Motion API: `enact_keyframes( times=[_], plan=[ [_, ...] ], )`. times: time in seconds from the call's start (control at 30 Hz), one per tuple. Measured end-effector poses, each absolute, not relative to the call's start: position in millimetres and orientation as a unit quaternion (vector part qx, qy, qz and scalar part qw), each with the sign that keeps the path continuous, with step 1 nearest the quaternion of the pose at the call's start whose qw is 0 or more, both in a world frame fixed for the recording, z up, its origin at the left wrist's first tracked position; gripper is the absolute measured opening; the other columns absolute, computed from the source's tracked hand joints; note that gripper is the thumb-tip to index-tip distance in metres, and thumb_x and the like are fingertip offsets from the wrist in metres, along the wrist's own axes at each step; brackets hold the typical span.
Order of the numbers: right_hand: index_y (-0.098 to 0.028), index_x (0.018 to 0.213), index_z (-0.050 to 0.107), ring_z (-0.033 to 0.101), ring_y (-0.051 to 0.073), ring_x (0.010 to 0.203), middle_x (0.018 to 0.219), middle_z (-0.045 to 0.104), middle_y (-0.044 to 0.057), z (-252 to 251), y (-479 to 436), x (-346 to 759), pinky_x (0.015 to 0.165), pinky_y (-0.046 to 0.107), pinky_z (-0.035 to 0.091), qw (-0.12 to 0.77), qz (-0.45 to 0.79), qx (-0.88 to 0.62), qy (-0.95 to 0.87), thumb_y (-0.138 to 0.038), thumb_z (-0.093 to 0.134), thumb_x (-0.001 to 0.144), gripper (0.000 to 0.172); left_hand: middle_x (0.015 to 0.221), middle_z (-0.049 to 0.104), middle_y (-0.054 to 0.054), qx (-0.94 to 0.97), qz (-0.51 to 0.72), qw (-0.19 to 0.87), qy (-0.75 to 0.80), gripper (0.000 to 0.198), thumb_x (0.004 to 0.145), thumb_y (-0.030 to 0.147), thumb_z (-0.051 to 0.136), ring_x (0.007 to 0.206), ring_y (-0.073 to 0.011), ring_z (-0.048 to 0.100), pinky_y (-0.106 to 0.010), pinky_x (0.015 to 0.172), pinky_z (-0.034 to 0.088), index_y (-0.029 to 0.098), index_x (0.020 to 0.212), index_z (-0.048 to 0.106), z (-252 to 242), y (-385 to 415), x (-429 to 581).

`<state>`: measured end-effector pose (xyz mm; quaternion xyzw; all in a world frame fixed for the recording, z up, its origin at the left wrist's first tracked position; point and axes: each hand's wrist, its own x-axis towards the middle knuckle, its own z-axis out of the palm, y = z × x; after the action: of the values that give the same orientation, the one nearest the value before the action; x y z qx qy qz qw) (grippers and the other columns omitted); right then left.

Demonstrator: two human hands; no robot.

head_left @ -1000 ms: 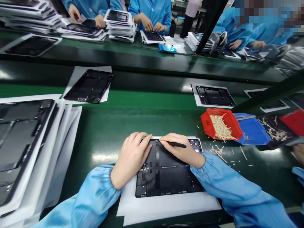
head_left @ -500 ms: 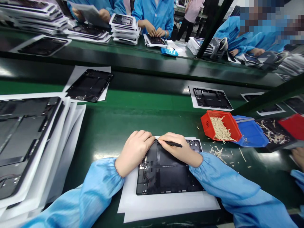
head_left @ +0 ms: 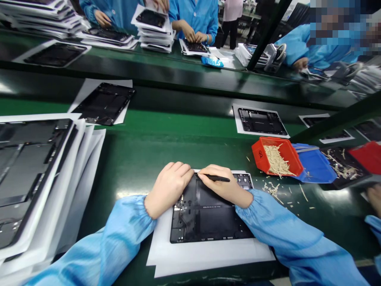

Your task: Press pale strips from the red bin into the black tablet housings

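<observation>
A black tablet housing (head_left: 220, 224) lies open side up on white paper sheets (head_left: 208, 258) in front of me. My left hand (head_left: 171, 186) is closed at its far left edge, fingers bent together and thumb pointing to the right; the fingertips are partly hidden. In a pinch, my right hand (head_left: 224, 184) holds a slim black pen-shaped tool (head_left: 218, 178), whose tip is covered by the fingers. Both hands meet near the housing's far edge, the right hand lying over its upper part.
On the left rises a stack of papers and tablet housings (head_left: 28, 174). A red bin (head_left: 260, 155) of pale strips, a blue tray (head_left: 318, 165) and scattered strips (head_left: 272, 190) lie right. Beyond are housings (head_left: 104, 104) (head_left: 262, 121) on paper and co-workers in blue sleeves.
The housings on the far strip have shifted slightly left. Across from me, a co-worker's paper is gone from their hands, and one hand is now above a stack. My hands have barely moved.
</observation>
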<state>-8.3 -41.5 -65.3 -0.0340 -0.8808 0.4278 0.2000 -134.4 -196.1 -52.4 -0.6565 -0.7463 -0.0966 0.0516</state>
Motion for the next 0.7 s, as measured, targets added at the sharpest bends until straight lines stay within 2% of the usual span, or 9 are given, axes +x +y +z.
enact_keyframes(
  times=[0.33,0.47,0.57,0.7],
  plan=[
    [-0.019,0.091,0.069,0.064,0.015,0.079,0.086,0.07,0.004,-66,-42,-9,0.076,0.028,0.051,0.193,0.445,-0.035,-0.874,-0.02,0.055,0.089,0.014,0.092,0.06,-0.005,-0.655,-0.082,0.044,-0.75,0.02,0.093,0.02,0.043,0.084,-0.0192,0.051,-0.034,0.075,0.039,0.018,0.102,0.061,-52,-196,-134],
    [-0.02,0.096,0.071,0.065,0.015,0.081,0.09,0.071,0.003,-61,-42,-10,0.078,0.027,0.052,0.188,0.461,-0.045,-0.866,-0.02,0.057,0.088,0.016,0.093,0.061,-0.005,-0.638,-0.124,0.008,-0.76,0.022,0.094,0.024,0.041,0.086,-0.0187,0.052,-0.033,0.077,0.041,0.018,0.103,0.061,-54,-196,-138],
    [-0.019,0.094,0.072,0.065,0.014,0.072,0.081,0.071,0.003,-56,-40,-9,0.074,0.027,0.053,0.171,0.489,-0.064,-0.853,-0.021,0.057,0.088,0.015,0.092,0.062,-0.003,-0.608,-0.186,-0.047,-0.77,0.026,0.096,0.029,0.037,0.087,-0.0167,0.053,-0.031,0.078,0.042,0.019,0.103,0.061,-56,-196,-144],
    [-0.016,0.093,0.071,0.061,0.011,0.054,0.069,0.068,0.002,-45,-32,7,0.057,0.025,0.053,0.176,0.574,-0.127,-0.79,-0.029,0.059,0.087,0.018,0.091,0.062,-0.003,-0.61,-0.184,-0.045,-0.77,0.029,0.096,0.032,0.037,0.085,-0.0165,0.054,-0.031,0.078,0.042,0.021,0.099,0.063,-56,-194,-147]
  ],
)
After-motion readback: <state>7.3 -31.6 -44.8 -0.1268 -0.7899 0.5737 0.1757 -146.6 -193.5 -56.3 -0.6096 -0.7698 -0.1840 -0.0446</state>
